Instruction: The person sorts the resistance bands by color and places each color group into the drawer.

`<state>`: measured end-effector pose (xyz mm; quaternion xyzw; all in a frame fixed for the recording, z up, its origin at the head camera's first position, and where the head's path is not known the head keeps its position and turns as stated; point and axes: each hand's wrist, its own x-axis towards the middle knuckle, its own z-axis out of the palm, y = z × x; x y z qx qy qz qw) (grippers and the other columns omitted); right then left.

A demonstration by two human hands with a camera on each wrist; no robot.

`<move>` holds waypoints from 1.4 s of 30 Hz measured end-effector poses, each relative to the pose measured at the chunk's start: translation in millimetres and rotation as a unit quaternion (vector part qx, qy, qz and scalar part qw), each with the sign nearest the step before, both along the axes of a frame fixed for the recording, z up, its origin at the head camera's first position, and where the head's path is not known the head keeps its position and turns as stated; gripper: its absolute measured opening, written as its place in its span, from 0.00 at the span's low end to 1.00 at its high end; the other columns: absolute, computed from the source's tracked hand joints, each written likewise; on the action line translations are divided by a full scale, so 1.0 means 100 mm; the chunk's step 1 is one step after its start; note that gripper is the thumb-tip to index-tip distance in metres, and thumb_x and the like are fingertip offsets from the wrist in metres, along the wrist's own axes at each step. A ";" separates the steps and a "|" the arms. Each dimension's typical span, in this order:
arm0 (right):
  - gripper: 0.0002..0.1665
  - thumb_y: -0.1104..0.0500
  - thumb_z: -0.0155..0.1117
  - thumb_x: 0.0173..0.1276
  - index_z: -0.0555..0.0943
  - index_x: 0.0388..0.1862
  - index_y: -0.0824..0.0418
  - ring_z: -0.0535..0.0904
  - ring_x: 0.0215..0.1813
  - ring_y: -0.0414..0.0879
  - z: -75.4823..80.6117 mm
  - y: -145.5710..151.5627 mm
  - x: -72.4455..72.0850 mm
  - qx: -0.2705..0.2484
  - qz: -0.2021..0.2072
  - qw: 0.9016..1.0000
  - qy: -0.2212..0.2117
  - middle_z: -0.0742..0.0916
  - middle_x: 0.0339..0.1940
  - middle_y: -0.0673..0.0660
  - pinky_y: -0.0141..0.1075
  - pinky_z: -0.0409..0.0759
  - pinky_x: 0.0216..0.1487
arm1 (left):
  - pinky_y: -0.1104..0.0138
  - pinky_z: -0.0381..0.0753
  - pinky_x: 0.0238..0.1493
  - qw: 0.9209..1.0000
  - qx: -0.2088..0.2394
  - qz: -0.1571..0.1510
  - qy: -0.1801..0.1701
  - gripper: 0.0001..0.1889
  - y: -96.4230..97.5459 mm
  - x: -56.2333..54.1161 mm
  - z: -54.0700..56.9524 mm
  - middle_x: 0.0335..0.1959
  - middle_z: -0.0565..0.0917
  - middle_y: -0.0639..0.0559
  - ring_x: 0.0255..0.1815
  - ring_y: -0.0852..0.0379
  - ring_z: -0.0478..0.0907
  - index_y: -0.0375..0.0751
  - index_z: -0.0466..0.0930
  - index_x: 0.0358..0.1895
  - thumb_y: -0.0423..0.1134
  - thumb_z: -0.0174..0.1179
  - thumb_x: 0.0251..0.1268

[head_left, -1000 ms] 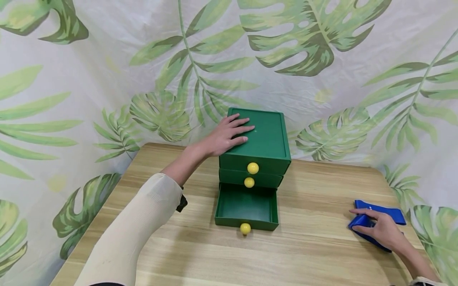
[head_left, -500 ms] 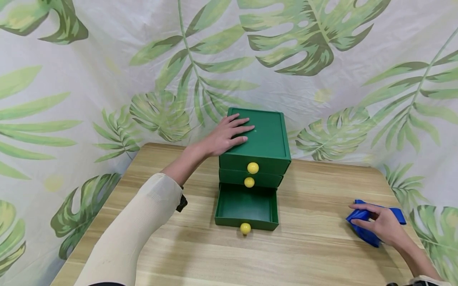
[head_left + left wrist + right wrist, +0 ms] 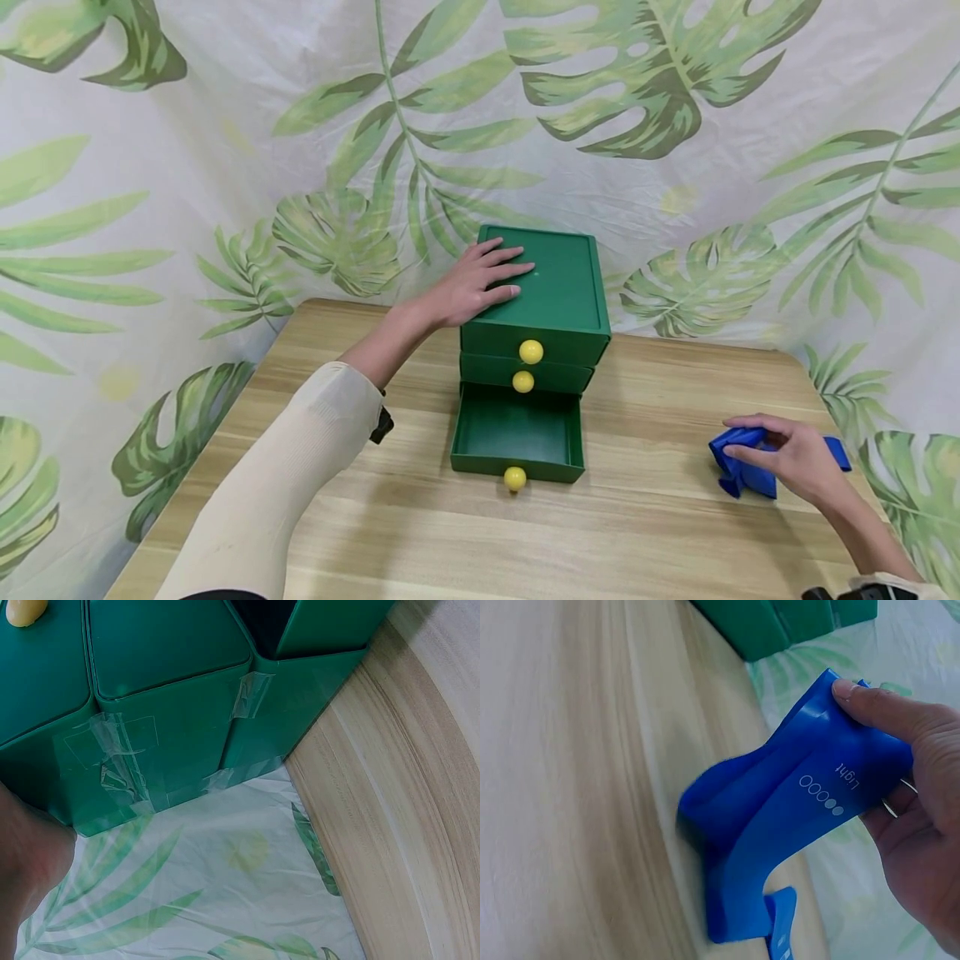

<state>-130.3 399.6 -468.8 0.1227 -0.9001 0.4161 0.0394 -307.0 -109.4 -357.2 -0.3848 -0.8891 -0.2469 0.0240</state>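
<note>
My left hand [image 3: 480, 283] rests with spread, straight fingers on the top left of a green drawer cabinet [image 3: 558, 283]. The cabinet's lowest drawer [image 3: 517, 429] is pulled out, and the two above it are closed. At the right of the table, my right hand [image 3: 802, 458] pinches a blue resistance band [image 3: 753, 475] between thumb and fingers. In the right wrist view, the held resistance band [image 3: 780, 802] hangs in a loose loop printed "Light" with small circles. A second blue band [image 3: 837, 453] lies behind that hand, mostly hidden by it.
Yellow round knobs [image 3: 531, 352] stick out from the drawer fronts. The wooden table [image 3: 652, 533] meets a leaf-patterned cloth [image 3: 465, 108] at its back and sides. Clear tape [image 3: 116, 750] runs over the cabinet's side.
My right hand has drawn the blue resistance band up and slightly left, away from the other band, and it now hangs folded from the fingers. My left hand stays still.
</note>
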 end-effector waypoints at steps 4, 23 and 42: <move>0.19 0.68 0.82 0.61 0.91 0.52 0.64 0.80 0.26 0.40 0.06 -0.06 0.00 -0.002 0.000 1.000 0.010 0.91 0.44 0.35 0.36 0.68 0.20 | 0.43 0.33 0.85 1.000 -0.004 0.001 -0.003 0.27 0.00 0.00 0.00 0.86 0.59 0.44 0.89 0.39 0.40 0.48 0.69 0.81 0.49 0.51 0.86; 0.21 0.77 0.80 0.56 0.91 0.47 0.64 0.77 0.25 0.37 0.55 -0.64 0.06 -0.060 0.038 0.994 0.086 0.92 0.44 0.43 0.34 0.71 0.21 | 0.43 0.34 0.85 1.000 0.002 -0.002 0.000 0.27 -0.01 -0.01 -0.04 0.86 0.59 0.43 0.89 0.38 0.40 0.47 0.69 0.81 0.49 0.51 0.86; 0.23 0.85 0.78 0.48 0.90 0.44 0.71 0.90 0.42 0.39 0.92 -1.31 -0.07 -0.109 0.197 0.964 0.139 0.93 0.45 0.49 0.29 0.87 0.44 | 0.42 0.35 0.85 1.000 0.001 -0.004 0.000 0.27 0.00 0.00 0.00 0.86 0.59 0.42 0.88 0.37 0.41 0.46 0.69 0.81 0.48 0.51 0.86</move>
